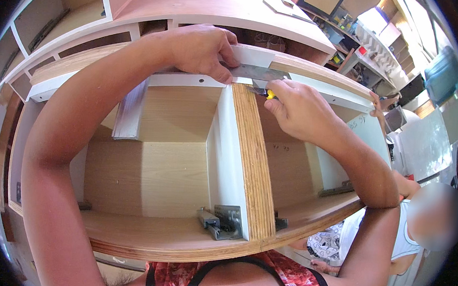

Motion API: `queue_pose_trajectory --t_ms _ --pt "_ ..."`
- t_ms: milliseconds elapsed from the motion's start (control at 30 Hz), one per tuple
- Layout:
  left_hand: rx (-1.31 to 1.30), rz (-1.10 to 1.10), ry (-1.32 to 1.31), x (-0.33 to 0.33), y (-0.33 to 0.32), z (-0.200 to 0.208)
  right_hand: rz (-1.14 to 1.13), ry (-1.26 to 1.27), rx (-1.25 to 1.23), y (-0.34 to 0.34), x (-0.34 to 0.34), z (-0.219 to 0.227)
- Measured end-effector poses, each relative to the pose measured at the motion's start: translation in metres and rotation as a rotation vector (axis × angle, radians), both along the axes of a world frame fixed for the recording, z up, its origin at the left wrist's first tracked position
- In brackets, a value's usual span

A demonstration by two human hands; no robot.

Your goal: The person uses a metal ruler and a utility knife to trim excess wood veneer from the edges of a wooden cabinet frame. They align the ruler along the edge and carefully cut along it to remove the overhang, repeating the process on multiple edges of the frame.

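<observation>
Workshop cabinet, open-fronted: beyond the plywood divider, leftward, the left hand, half-curled, holds a metal strip; just right of its far end, the right hand closes round a yellow-black cutter — probably trimming, next needing steady alignment.

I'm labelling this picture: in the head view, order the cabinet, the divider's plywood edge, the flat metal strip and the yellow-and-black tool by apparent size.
1. Cabinet
2. Divider's plywood edge
3. Flat metal strip
4. Yellow-and-black tool, judged by its visible part; the right hand covers the rest.
</observation>
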State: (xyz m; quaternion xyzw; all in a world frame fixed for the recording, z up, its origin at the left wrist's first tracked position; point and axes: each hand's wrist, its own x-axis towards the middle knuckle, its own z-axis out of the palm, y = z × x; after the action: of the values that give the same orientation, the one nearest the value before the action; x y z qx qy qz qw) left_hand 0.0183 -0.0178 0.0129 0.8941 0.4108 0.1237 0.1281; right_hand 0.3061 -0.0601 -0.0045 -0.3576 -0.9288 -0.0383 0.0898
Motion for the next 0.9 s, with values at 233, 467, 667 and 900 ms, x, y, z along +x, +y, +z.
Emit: queue_pose_trajectory --t_ms 233,467,667,900 --pt "0.067 0.008 0.038 0.004 -0.005 0.002 -0.046 -0.035 0.047 -0.003 -0.002 0.001" --pt "0.067 0.013 0.032 0.007 -0.008 0.004 -0.039 -0.006 0.062 -0.003 -0.002 -0.004" --pt "0.077 -0.003 0.059 0.006 -0.005 0.003 -0.035 0.083 0.071 -0.007 -0.005 -0.007" --pt "0.123 -0.009 0.045 0.004 -0.004 -0.002 -0.054 -0.095 0.203 -0.011 -0.008 0.004"
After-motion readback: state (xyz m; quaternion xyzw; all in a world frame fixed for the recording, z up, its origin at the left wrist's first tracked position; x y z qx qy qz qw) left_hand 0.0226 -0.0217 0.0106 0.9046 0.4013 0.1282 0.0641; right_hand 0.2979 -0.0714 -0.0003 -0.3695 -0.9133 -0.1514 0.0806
